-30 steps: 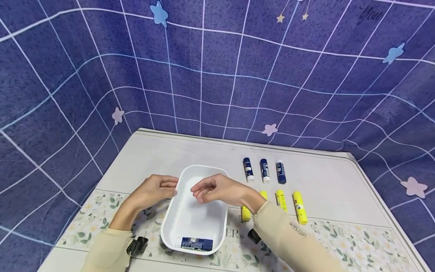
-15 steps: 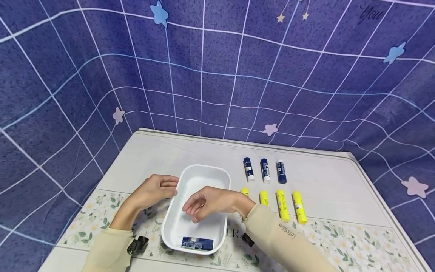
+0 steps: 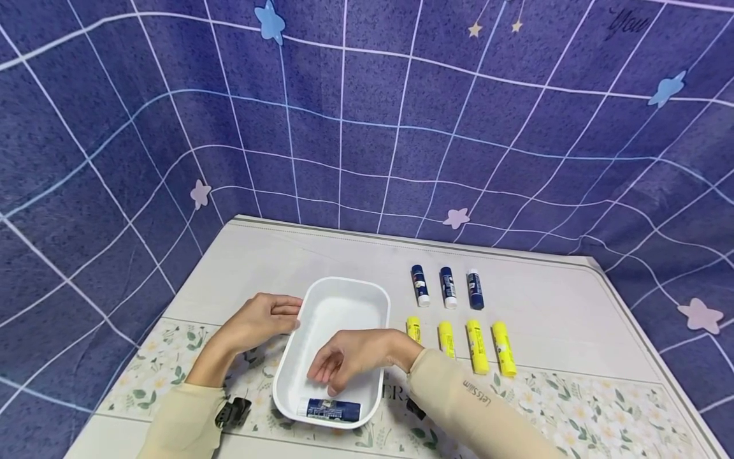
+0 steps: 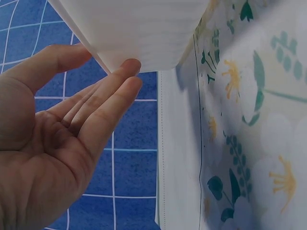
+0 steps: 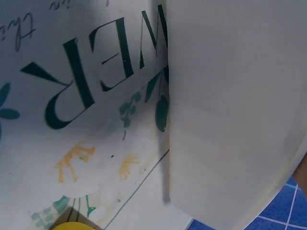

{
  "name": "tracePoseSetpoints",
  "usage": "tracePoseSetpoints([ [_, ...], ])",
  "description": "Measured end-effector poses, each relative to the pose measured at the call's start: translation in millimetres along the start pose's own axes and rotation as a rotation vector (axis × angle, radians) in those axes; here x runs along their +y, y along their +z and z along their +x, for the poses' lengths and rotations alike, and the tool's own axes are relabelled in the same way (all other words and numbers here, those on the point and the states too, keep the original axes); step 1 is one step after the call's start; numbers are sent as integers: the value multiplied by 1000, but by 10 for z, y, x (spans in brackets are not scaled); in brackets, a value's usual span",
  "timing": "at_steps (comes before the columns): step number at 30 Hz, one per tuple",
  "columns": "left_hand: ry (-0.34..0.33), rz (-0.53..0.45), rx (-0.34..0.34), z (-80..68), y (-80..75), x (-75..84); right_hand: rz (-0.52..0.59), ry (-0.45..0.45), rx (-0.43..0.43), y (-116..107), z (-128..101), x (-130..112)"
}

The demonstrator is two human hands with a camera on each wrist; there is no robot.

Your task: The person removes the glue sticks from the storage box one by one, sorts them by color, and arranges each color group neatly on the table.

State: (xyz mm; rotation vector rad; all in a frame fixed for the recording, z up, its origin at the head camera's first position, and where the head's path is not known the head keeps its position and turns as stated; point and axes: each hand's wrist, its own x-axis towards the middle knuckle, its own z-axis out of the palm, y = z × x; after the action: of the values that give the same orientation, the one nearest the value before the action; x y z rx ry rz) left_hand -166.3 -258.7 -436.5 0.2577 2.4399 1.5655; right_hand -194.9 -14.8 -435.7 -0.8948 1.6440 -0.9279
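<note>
Left of frame centre, the left hand is laid against the left rim of the white tray on the desk, grip relaxed and straight-fingered, fingertips touching the tray's outer wall, nothing held. At centre, the right hand is lowered into the tray with fingers loosely curled and pointing down, grip holding nothing, just above the blue glue stick lying flat at the tray's near end. To the right, three blue glue sticks are lined up behind four yellow glue sticks, all clear of the tray.
</note>
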Motion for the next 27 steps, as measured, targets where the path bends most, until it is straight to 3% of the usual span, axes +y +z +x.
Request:
tracePoseSetpoints([
  [7,1,-31,-20,-1,-5,-6,-72,44,-66,52,29,11],
  [12,-5,-38,-21,-15,-12,15,-125,11,-102,111,62,29],
  [22,-23,-1,-3,-13,-28,5,-287,-60,-20,213,86,41],
  [27,-17,-8,-12,-15,-14,22,-304,-65,-15,210,75,39],
])
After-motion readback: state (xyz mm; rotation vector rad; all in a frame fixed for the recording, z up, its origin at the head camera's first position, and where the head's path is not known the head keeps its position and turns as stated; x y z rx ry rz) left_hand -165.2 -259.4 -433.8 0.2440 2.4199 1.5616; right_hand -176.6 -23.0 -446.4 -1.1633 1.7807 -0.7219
